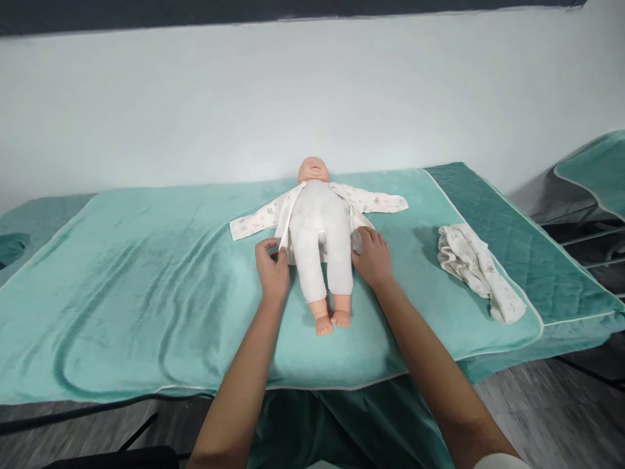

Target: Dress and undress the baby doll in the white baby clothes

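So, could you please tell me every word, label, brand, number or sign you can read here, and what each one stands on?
None can be read.
The prints on the white shirt and the bunched garment are too small to tell whether they include lettering.
No lettering shows on the doll, the turquoise cover or the wall.
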Motion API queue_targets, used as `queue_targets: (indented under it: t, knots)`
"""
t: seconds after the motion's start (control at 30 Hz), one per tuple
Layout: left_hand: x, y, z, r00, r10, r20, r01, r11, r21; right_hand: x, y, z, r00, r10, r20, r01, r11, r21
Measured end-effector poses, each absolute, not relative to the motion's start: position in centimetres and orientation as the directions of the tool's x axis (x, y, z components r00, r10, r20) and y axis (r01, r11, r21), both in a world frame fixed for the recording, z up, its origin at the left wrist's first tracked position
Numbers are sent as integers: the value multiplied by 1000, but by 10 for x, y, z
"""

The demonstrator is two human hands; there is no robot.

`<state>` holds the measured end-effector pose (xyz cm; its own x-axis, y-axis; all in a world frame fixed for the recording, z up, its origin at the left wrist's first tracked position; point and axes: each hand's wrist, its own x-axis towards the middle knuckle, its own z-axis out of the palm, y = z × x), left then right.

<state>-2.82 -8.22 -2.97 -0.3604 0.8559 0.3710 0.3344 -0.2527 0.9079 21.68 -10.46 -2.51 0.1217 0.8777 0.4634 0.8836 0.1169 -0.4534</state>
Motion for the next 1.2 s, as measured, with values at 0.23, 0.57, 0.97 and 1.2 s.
queue_targets:
  t: [0.23,0.57,0.97,1.2]
  knots:
    - [-28,-78,-34,-290,869,402,413,-265,871,222,-104,-23,289,847,446,769,72,-635]
    - [-28,-80,-35,-250,847,469,442,-331,834,228,-110,-20,534,748,394,508,88,-857]
    - [-30,-120,-22,-66,700,711,576,-556,600,337,-192,-6,319,795,515,948,-272,-167]
    - [-19,-158,-15,187,668,720,483,-701,525,383,-223,26,335,911,238,924,-368,105]
